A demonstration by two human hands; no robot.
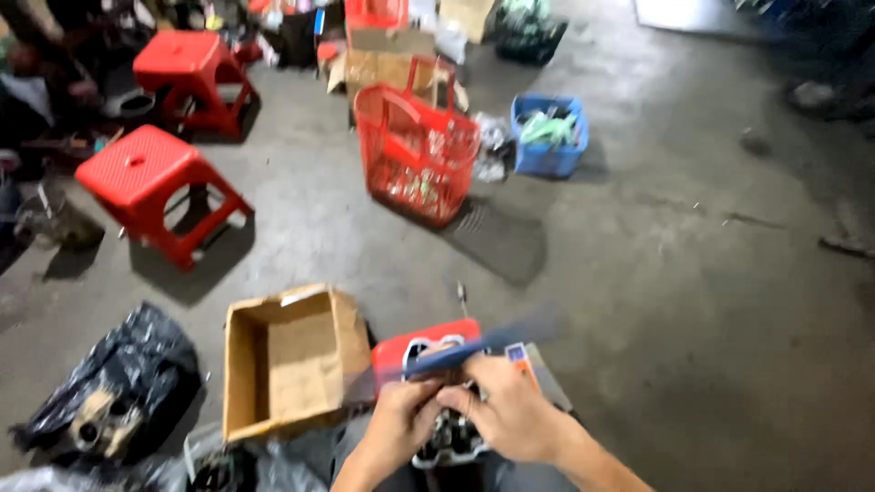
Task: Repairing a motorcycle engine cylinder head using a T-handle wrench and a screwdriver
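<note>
Both my hands meet low in the middle of the head view, over a dark metal engine part (448,443) that rests on a red stool (421,339). My left hand (399,422) and my right hand (506,412) are closed together on a long blue-handled tool (474,346), which is blurred and slants up to the right. A small orange and blue packet (519,355) sits just behind my right hand. How each finger grips the tool is hard to make out through the blur.
An open, empty cardboard box (290,360) stands left of my hands. A black plastic bag with a metal part (114,387) lies further left. Two red stools (150,187) (191,77), a red basket (415,150) and a blue bin (549,135) stand on the concrete floor ahead.
</note>
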